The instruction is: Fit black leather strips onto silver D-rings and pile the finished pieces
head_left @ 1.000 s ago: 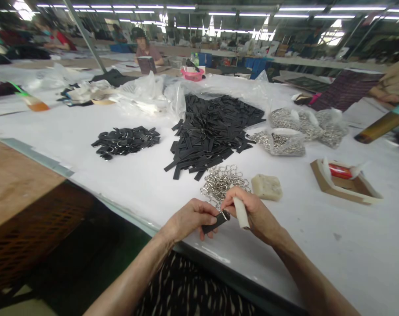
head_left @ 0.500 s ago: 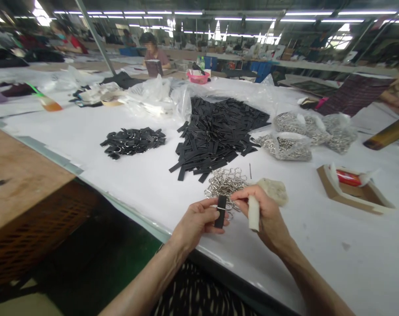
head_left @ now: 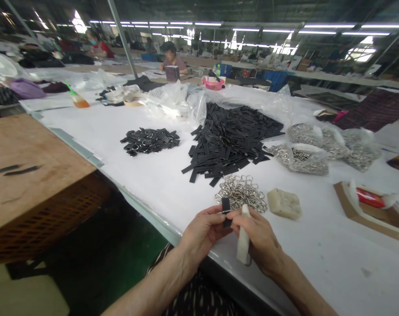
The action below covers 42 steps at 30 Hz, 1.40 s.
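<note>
My left hand (head_left: 208, 226) pinches a short black strap (head_left: 226, 205) upright between thumb and fingers. A thin metal bar or ring edge crosses the strap. Wrapped round a pale, off-white stick-shaped tool (head_left: 243, 241), my right hand (head_left: 260, 235) also brings its fingertips against the strap's lower part. What those fingertips may pinch is hidden. Just beyond both hands lies a heap of silver metal rings (head_left: 241, 191). To its right sits a yellowish-white block (head_left: 284, 204). Farther off is a large pile of loose black straps (head_left: 232, 136).
A smaller pile of straps with rings (head_left: 150, 141) lies to the left. Clear bags of metal rings (head_left: 300, 159) and a cardboard box (head_left: 354, 210) with a red item stand right. At left is a wooden board (head_left: 38, 166). A person (head_left: 173, 63) sits across the table.
The view has turned left. My right hand has come closer to my left, its fingertips now meeting the strap. The tool in it has tilted, and the pale block is now uncovered.
</note>
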Each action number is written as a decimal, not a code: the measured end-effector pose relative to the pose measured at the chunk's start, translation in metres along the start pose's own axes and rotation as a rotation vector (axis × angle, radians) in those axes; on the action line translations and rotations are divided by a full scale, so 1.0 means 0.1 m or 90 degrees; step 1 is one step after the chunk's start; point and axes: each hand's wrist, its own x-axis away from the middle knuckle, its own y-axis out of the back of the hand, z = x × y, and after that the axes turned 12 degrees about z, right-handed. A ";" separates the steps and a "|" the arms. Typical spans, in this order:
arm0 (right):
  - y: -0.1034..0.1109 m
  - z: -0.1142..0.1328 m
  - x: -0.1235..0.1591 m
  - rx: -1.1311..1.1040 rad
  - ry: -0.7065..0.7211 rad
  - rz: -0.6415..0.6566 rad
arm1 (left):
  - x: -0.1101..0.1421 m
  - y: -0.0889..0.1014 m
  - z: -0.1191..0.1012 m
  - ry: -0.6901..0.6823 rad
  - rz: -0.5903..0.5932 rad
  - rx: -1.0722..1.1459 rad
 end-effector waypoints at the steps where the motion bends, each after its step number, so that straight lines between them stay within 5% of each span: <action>1: -0.01 -0.01 0.01 -0.010 -0.007 -0.011 | 0.01 0.00 -0.01 0.009 0.006 0.007; 7: 0.01 0.00 0.03 -0.058 0.010 -0.050 | -0.03 0.03 0.00 0.002 -0.019 0.006; 14: -0.03 0.07 0.02 -0.155 -0.100 -0.121 | -0.07 0.00 0.10 -0.092 -0.071 -0.064; 24: 0.03 0.15 -0.07 -0.254 -0.221 -0.112 | 0.01 -0.04 0.19 -0.181 0.027 -0.154; 28: 0.04 0.16 -0.09 -0.323 -0.237 -0.132 | 0.02 -0.04 0.18 -0.172 0.068 -0.230; 42: 0.05 0.09 -0.09 -0.401 -0.272 -0.110 | 0.01 -0.03 0.15 -0.147 -0.022 -0.329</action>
